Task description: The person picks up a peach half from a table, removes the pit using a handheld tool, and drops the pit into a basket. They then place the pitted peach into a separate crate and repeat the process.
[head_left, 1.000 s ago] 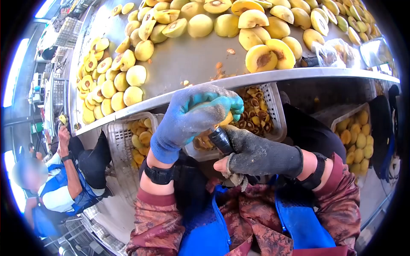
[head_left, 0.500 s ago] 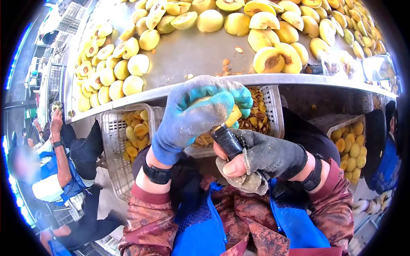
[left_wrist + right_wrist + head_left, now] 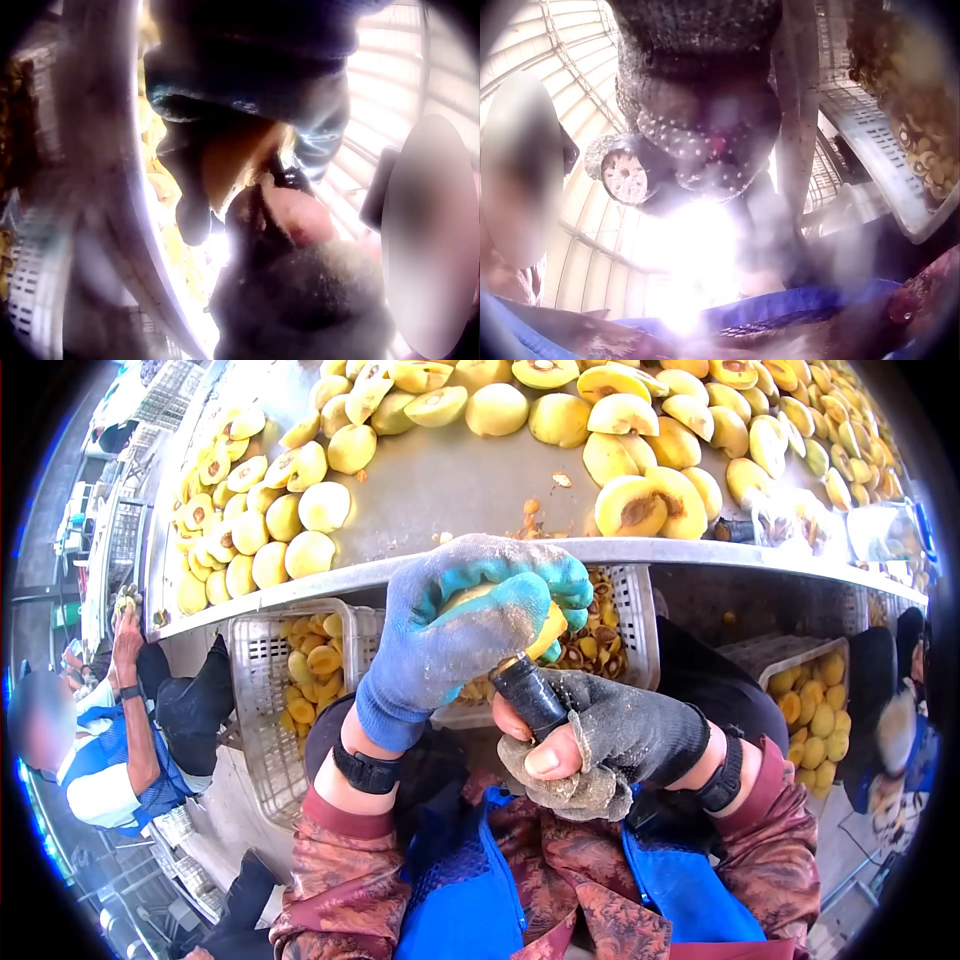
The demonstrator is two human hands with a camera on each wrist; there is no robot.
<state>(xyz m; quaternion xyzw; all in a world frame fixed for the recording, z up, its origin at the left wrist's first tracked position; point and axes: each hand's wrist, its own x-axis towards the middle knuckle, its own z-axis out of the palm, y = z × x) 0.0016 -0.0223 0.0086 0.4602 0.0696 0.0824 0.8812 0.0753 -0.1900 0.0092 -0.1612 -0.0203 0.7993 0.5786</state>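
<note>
In the head view my left hand (image 3: 455, 625), in a blue glove with teal palm, grips a yellow peach piece (image 3: 551, 628) at the table's near edge. The fingers cover most of the fruit; its cut edge (image 3: 232, 161) shows in the left wrist view. Just below, my right hand (image 3: 620, 740), in a dark grey glove with bare thumb tip, holds a tool by its thick black handle (image 3: 530, 695). The handle leans up toward the peach, and the tool's working end is hidden there. The handle's pale butt end (image 3: 626, 178) shows in the right wrist view.
Many halved peaches (image 3: 497, 410) lie on the metal table (image 3: 450, 480). Below its edge stand a crate (image 3: 640, 625) of brown-centred scraps, a left crate (image 3: 240, 680) of peach pieces and a right crate (image 3: 760, 660) of yellow fruit. Another person (image 3: 110, 750) sits at left.
My right hand has rolled over, bringing its thumb and curled fingers into sight, and the black handle has turned with it. The left hand keeps its grip on the peach.
</note>
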